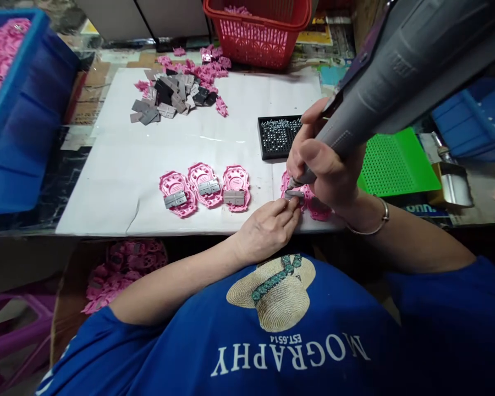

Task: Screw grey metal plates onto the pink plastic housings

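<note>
My right hand (pixel 330 165) is wrapped round a large grey electric screwdriver (pixel 388 77), whose tip points down at a pink part (pixel 285 180) near the table's front edge. The fingers of my left hand (pixel 270 228) pinch a small grey plate (pixel 294 194) lying on that pink part. Another pink part (pixel 318 210) shows beneath my right hand, partly hidden. To the left, three pink housings (pixel 202 175) lie in a row, each with a grey plate across it. Just behind my right hand sits a black tray (pixel 272 137) of small screws.
Loose grey and black plates (pixel 169 96) and pink pieces (pixel 206 71) are heaped at the back. A red basket (pixel 256 41), a blue bin (pixel 28 126) at left, a green perforated tray (pixel 400 162) and a blue container (pixel 474 124) at right surround the white sheet (pixel 119 165).
</note>
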Tool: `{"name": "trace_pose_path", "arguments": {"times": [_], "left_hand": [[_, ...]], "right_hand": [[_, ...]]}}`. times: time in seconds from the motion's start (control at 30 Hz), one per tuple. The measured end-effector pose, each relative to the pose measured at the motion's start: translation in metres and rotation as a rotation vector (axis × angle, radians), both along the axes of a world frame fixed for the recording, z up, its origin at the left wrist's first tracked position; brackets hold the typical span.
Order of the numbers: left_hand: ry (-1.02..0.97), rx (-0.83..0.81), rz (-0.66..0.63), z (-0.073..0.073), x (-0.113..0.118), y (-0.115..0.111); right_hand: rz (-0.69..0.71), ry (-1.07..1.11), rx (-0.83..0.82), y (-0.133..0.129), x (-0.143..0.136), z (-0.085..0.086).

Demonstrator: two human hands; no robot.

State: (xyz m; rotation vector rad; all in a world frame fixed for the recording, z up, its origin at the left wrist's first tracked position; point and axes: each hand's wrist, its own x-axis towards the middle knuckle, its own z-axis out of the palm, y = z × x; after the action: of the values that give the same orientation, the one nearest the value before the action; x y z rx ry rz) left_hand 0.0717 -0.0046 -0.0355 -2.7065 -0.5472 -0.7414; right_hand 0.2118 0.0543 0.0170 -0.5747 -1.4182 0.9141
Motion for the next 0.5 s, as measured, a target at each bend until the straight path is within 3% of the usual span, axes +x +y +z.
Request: {"name": "trace_pose_path", "arguments": {"times": [0.13, 0.3, 0.5], "left_hand": [[-0.031, -0.143, -0.011, 0.001, -0.001, 0.003], [-0.051, -0.322, 0.079, 0.007, -0.002, 0.015], [-0.17, -0.389, 0.063, 0.018, 0.008, 0.026]], "right_hand": [[-0.068, 0.069, 0.004, 0.004, 0.016, 0.02], [-0.325, 0.145, 0.164, 0.004, 0.052, 0.048], [-0.486, 0.112, 0.207, 0.01, 0.097, 0.049]]}}
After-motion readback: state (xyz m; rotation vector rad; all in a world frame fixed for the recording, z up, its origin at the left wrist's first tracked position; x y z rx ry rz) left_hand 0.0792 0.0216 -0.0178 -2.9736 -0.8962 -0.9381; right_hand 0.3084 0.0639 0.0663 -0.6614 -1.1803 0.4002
